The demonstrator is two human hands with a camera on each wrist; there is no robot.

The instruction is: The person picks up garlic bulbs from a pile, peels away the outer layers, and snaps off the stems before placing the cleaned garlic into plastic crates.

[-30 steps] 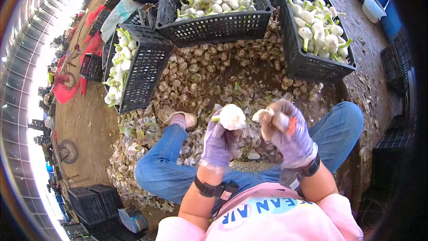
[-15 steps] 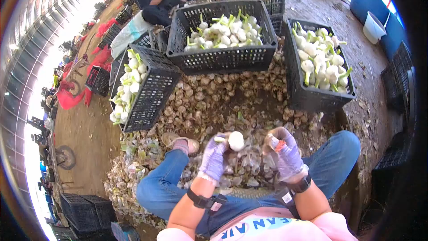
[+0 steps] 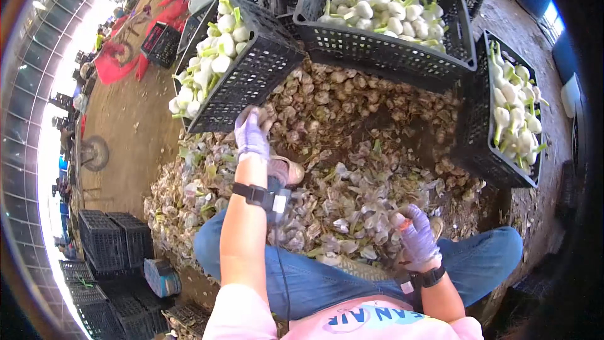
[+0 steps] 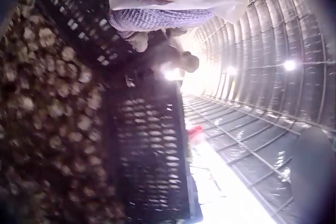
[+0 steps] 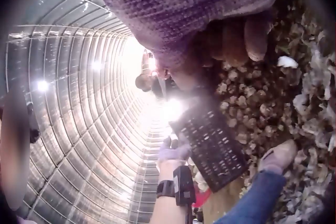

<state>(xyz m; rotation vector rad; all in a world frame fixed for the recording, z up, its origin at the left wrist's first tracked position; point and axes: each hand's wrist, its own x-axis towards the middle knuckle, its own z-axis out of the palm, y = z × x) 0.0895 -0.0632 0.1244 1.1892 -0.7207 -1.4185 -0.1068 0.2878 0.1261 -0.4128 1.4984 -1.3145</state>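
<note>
The left hand (image 3: 253,133), in a thin purple knitted glove, reaches out at the left, just beside the near end of a black perforated plastic crate (image 3: 251,66); whether it touches the crate is unclear. Its fingers look slightly bent, and whether they have hold of anything cannot be told. The right hand (image 3: 418,236), gloved the same way with an orange band (image 3: 405,225) round one digit, hangs lower and nearer on the right, above the right leg of the blue denim jeans (image 3: 481,255). Its fingers are bent downward, and it cannot be told whether something sits inside them. White garlic bulbs with short green stems (image 3: 217,56) lie heaped in the left crate, and more fill a far black plastic crate (image 3: 384,53) and a right-hand black plastic crate (image 3: 481,151). Between these crates and the person spreads a pile of brownish unpeeled garlic bulbs (image 3: 321,91), and nearer, around the legs, a layer of pale papery husks (image 3: 352,201). A light-coloured shoe (image 3: 288,170) rests just below the left hand. Stacked black crates (image 3: 100,239) stand at the near left, and red netting (image 3: 113,66) lies at the far left.
</note>
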